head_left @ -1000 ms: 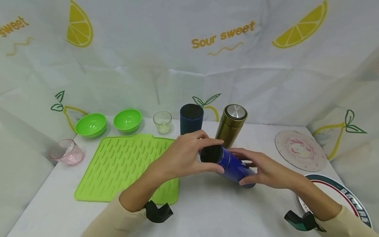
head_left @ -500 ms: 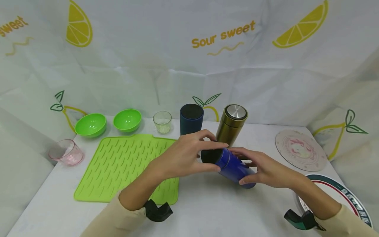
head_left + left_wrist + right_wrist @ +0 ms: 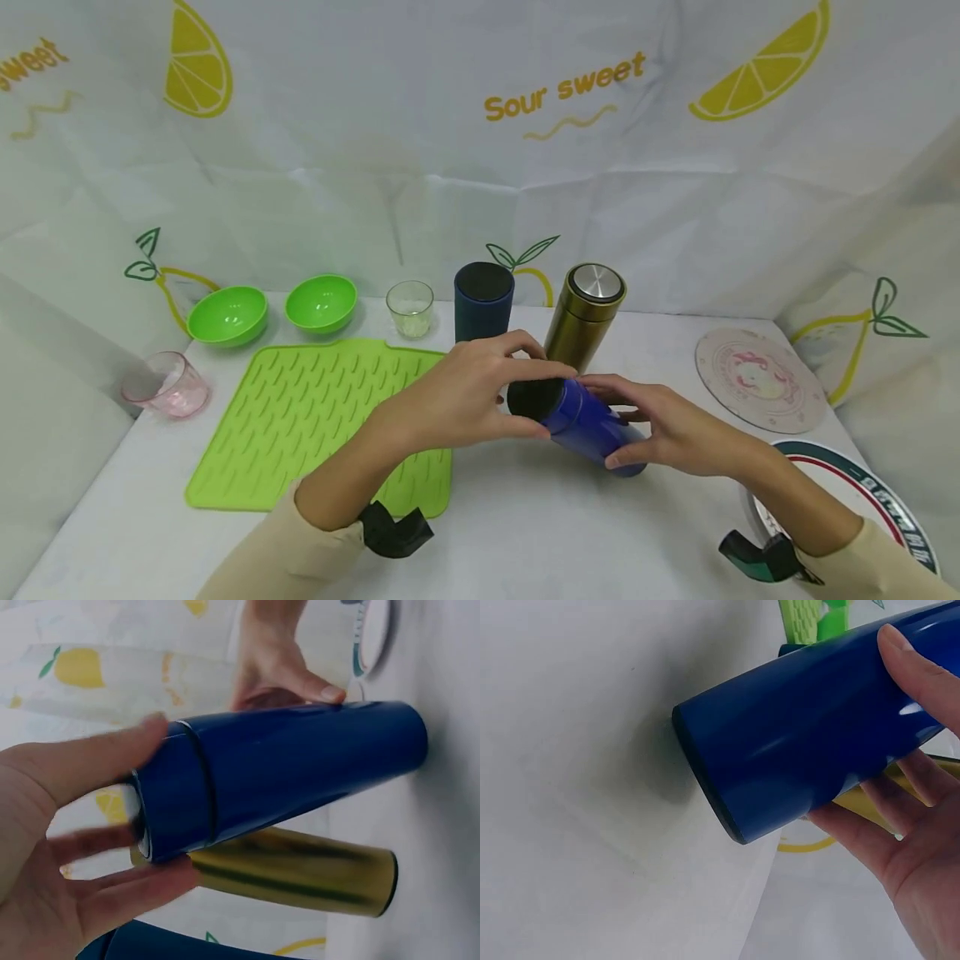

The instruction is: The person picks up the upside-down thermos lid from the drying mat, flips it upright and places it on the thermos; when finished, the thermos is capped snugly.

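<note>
A glossy blue thermos (image 3: 592, 429) is tilted over the white table, its black-topped lid end toward the left. My left hand (image 3: 465, 396) grips that lid end, thumb on the near side and fingers on the far side. In the left wrist view, a seam rings the thermos (image 3: 300, 765) just past the left fingertips. Around the lower body, my right hand (image 3: 667, 429) holds with thumb in front and fingers behind. The right wrist view shows the thermos's dark-edged base (image 3: 712, 780) close over the table.
Behind the hands stand a gold thermos (image 3: 581, 325) and a dark blue cylinder (image 3: 483, 304). Leftward are a green mat (image 3: 300, 417), two green bowls (image 3: 228, 317), a clear glass (image 3: 410, 310) and a pink glass (image 3: 176, 387). A pink round mat (image 3: 757, 379) and a rimmed plate (image 3: 847, 492) lie right.
My left thumb and index finger have shifted slightly around the lid, the thumb drawing back left and the index tip reaching right. The right hand and thermos stay nearly in place.
</note>
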`<move>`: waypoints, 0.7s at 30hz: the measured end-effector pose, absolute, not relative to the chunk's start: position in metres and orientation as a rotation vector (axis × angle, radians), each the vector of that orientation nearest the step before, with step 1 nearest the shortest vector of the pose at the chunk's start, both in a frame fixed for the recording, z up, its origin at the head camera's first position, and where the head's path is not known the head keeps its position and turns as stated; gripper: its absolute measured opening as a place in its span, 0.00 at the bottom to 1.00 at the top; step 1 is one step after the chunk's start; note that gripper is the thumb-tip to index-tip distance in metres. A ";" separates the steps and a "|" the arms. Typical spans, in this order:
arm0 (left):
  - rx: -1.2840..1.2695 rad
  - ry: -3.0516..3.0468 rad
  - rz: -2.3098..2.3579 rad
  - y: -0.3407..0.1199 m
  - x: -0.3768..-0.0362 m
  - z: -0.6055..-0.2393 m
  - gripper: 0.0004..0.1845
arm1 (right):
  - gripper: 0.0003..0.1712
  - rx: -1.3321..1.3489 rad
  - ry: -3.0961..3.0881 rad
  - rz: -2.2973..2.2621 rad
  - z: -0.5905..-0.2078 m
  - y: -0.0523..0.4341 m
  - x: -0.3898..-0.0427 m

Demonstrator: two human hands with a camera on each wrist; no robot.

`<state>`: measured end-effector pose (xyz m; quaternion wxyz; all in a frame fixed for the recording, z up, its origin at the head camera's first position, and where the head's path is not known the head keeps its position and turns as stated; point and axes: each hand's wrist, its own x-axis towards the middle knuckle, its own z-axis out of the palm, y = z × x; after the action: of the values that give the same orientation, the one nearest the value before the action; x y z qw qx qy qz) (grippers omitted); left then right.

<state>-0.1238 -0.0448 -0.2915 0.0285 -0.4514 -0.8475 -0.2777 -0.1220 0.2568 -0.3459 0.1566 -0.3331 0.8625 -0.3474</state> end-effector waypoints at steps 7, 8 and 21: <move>-1.395 -2.607 -0.887 -0.047 -0.124 -0.291 0.34 | 0.49 -0.929 2.517 -0.988 -0.347 0.258 -0.121; -1.321 -2.634 -0.863 -0.046 -0.123 -0.291 0.36 | 0.49 -0.919 2.520 -0.989 -0.347 0.257 -0.122; -1.298 -2.683 -0.913 -0.045 -0.123 -0.290 0.31 | 0.49 -0.945 2.511 -0.975 -0.348 0.256 -0.122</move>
<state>-0.1230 -0.0454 -0.2900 0.0124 -0.4163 -0.8607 -0.2928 -0.1221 0.2561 -0.3478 0.1430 -0.3276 0.8705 -0.3382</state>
